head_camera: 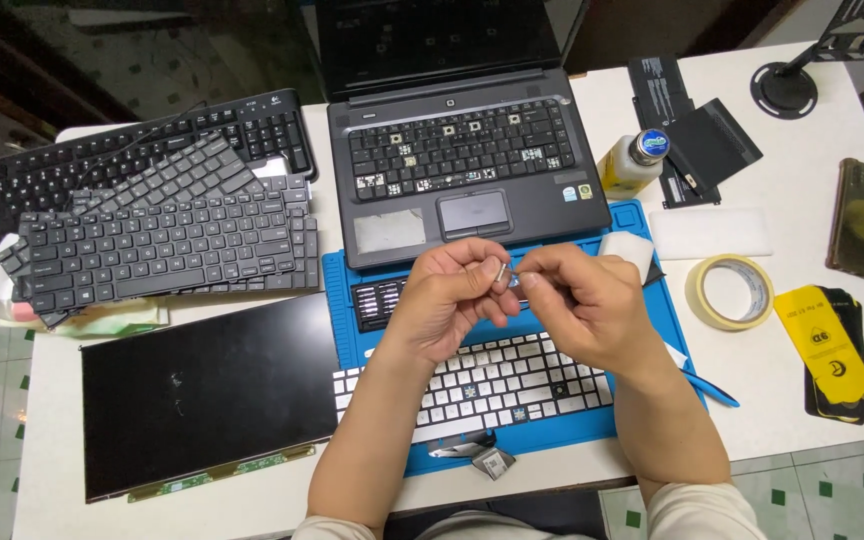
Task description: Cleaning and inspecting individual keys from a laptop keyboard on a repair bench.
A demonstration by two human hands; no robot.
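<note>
Forearms rise from the bottom edge. Left hand (447, 300) and right hand (582, 305) meet above a blue mat (642, 215), fingertips of both pinched together on a small silver key piece (505, 275) held between them. White keyboard (492, 385) lies on the mat below; open laptop (467, 165) sits just behind.

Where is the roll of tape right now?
In the head view, the roll of tape lies flat on the white table, to the right of the right hand, between the blue mat and the yellow packets.
</note>
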